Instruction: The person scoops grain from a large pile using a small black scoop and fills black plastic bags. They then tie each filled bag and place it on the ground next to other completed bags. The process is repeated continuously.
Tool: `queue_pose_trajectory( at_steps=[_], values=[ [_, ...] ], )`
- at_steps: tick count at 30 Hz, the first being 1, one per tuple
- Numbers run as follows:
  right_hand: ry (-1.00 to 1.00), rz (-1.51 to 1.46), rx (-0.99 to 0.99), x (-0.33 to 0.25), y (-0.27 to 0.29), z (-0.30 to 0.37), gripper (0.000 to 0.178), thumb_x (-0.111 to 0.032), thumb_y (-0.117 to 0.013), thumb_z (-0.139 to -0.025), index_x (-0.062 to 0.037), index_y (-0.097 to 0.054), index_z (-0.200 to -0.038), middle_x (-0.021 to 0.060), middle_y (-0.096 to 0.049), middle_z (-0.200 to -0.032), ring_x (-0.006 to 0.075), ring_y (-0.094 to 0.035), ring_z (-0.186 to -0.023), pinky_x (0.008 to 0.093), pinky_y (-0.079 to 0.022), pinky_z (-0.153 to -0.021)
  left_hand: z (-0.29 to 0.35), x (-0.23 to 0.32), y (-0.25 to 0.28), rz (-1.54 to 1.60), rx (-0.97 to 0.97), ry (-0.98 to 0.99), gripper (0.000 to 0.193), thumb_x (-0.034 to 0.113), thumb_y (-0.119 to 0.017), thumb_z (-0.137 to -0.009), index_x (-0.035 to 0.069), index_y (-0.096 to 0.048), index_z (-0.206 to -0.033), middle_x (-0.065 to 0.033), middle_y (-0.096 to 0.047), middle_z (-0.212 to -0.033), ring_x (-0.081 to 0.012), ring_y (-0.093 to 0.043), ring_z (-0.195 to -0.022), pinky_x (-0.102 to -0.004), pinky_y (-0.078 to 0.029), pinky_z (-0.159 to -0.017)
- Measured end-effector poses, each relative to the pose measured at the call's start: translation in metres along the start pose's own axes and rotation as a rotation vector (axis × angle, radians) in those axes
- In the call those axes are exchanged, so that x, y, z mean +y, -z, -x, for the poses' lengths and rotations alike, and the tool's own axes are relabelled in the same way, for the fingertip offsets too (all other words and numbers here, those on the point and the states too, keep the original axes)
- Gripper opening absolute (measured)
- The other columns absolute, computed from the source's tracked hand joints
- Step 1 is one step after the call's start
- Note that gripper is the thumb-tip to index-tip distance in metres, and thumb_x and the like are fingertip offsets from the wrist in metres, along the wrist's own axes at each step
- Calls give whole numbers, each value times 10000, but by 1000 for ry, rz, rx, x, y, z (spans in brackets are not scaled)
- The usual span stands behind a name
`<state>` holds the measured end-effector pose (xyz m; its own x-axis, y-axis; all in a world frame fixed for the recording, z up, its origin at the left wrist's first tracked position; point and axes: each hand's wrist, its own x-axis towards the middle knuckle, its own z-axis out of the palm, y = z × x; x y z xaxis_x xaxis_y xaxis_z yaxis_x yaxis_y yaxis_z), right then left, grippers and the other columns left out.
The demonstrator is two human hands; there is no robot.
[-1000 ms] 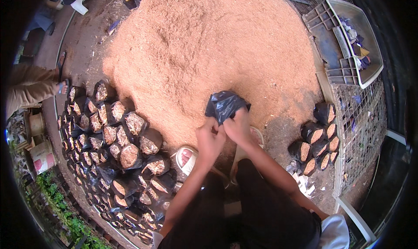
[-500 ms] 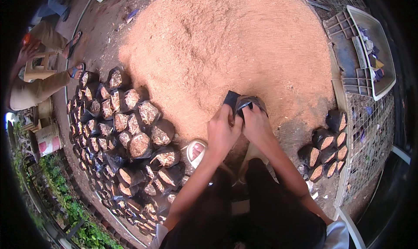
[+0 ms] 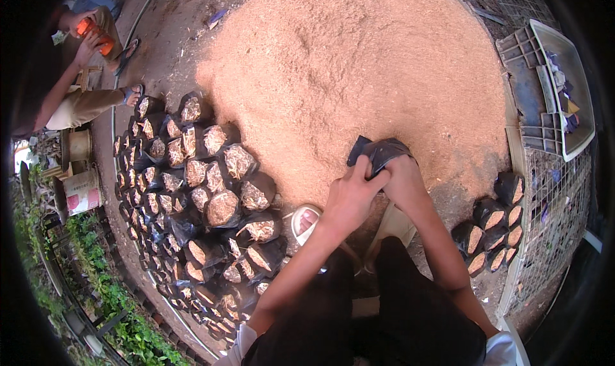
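Both hands are on a black plastic bag (image 3: 386,150) at the near edge of a wide heap of light brown sawdust (image 3: 365,65). My left hand (image 3: 352,196) pinches the bag's near left side, fingers bent together. My right hand (image 3: 408,181) is closed on its right side, and the fingertips are partly hidden by the plastic. A dark flap of the bag sticks out to the left. What is inside the bag cannot be seen.
Many filled black bags (image 3: 222,208) stand packed at the left; several more (image 3: 493,219) stand at the right beside a wire mesh panel (image 3: 554,203). A pale crate (image 3: 576,52) with scraps lies far right. At upper left, another person holds an orange object (image 3: 96,36).
My right hand has turned over the bag, its back now facing up, and the bag's opening no longer shows. The other person has raised the orange object. The whole view has shifted slightly.
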<state>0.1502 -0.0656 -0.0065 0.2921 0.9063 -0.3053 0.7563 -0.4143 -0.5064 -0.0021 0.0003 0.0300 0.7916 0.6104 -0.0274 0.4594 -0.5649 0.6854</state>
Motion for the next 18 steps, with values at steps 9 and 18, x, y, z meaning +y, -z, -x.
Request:
queue_pose_trajectory(
  at_steps=[9,18],
  values=[
    [143,-103,-148,-11,-2,19,442,36,-613,-821,41,-578,-1262,322,-684,-1081,481,-675,-1014,556,-539,-890,-4,-19,-20,-61,42,348,224,87,-660,-873,-21,-622,-1065,-242,-583,-1028,-469,-699,-791,-548,-597,-681],
    [355,-351,-81,-10,12,4,387,-71,-721,-868,-16,-665,-1247,256,-709,-1118,431,-707,-1008,475,-576,-895,-1,-36,-20,165,61,425,342,27,-679,-815,-15,-578,-1139,-268,-699,-822,-442,-716,-758,-516,-582,-721]
  ],
)
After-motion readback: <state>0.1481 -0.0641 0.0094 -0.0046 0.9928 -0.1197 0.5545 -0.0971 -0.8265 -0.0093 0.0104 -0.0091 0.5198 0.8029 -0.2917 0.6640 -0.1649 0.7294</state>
